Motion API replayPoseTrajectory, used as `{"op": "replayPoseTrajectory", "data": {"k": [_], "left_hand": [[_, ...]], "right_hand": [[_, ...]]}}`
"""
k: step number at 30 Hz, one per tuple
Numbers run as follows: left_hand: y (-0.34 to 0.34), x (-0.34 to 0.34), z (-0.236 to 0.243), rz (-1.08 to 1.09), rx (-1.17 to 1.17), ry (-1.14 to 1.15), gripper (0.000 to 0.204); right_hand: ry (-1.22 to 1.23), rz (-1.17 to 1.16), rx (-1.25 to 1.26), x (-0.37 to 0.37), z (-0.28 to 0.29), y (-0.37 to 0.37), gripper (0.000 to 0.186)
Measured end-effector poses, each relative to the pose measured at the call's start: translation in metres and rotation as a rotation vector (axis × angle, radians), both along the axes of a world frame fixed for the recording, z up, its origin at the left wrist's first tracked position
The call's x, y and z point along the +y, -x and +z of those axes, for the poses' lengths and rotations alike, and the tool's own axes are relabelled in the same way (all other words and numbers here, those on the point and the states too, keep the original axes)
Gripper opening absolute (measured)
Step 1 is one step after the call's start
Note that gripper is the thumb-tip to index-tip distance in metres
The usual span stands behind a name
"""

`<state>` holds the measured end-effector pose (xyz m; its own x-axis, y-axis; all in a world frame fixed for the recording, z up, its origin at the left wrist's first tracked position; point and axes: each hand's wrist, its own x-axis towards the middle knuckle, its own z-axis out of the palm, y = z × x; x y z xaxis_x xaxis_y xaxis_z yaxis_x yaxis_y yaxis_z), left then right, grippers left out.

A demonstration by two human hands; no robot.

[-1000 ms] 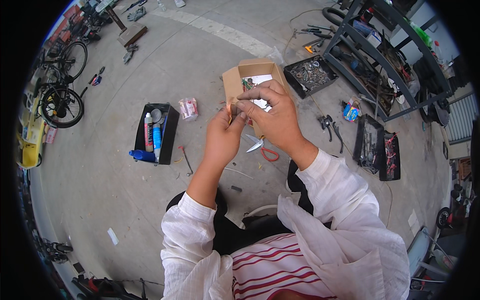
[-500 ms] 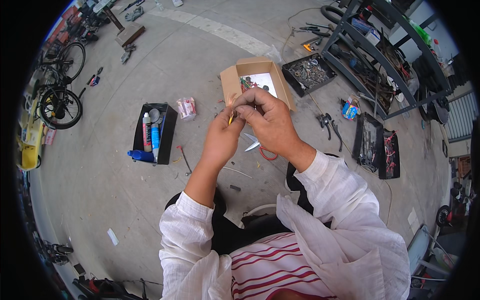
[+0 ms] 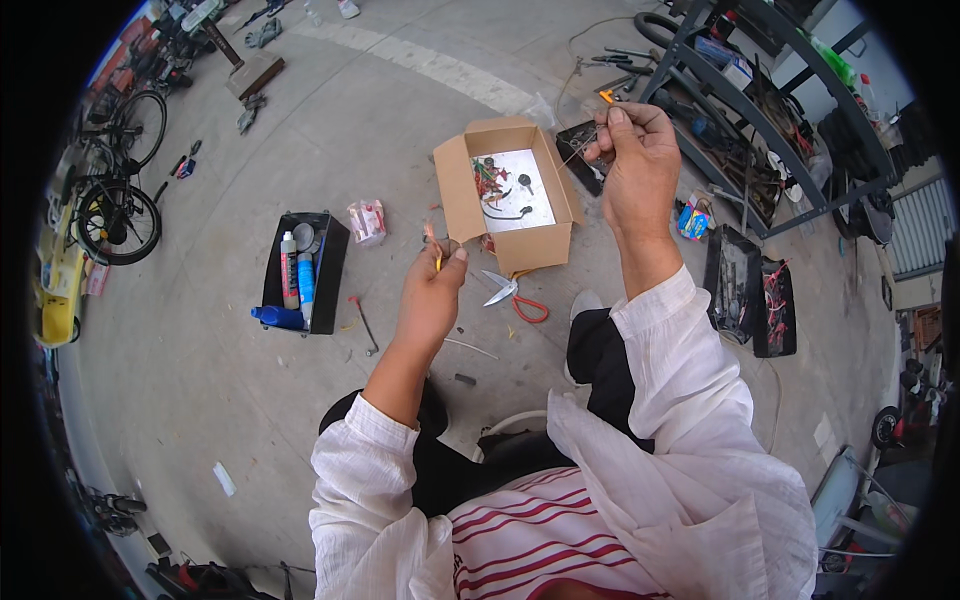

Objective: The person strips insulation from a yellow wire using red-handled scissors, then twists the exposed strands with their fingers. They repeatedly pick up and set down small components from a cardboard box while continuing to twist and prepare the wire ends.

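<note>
My left hand [image 3: 428, 300] pinches a short yellow wire [image 3: 438, 258] with bare copper-coloured strands at its tip, just below the left side of the open cardboard box [image 3: 532, 247]. My right hand [image 3: 640, 170] is raised beyond the box's right side, fingers pinched together on something thin and too small to make out, over the black parts tray [image 3: 578, 174]. Inside the box, red and green bits and black pieces lie on a white sheet [image 3: 532, 200]. Red-handled scissors [image 3: 530, 308] lie on the floor below the box.
A black bin [image 3: 328, 290] of tubes and bottles and a pink packet [image 3: 367, 222] stand left. Bicycles [image 3: 117, 225] line the far left. A metal rack [image 3: 820, 75], pliers and long black trays [image 3: 730, 290] are at right. A metal rod [image 3: 362, 325] lies on the floor.
My hands have come apart: the right moved up and right, the left slightly down and left, still with the yellow wire. The cardboard box is now more fully visible between them.
</note>
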<state>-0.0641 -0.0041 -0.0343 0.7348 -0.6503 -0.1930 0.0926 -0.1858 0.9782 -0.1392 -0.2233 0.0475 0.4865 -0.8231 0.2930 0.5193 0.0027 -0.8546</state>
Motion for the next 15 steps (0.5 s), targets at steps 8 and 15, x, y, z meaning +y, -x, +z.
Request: {"op": "replayPoseTrajectory", "data": {"k": [8,15], "left_hand": [[-0.006,-0.009,0.037,0.023,0.526,0.362,0.015],[-0.002,-0.012,0.041,-0.001,0.582,0.389,0.007]], "right_hand": [[0.447,0.375,0.567,0.061,-0.037,-0.004,0.010],[0.348,0.378,0.528,0.068,-0.043,-0.010,0.012]]}}
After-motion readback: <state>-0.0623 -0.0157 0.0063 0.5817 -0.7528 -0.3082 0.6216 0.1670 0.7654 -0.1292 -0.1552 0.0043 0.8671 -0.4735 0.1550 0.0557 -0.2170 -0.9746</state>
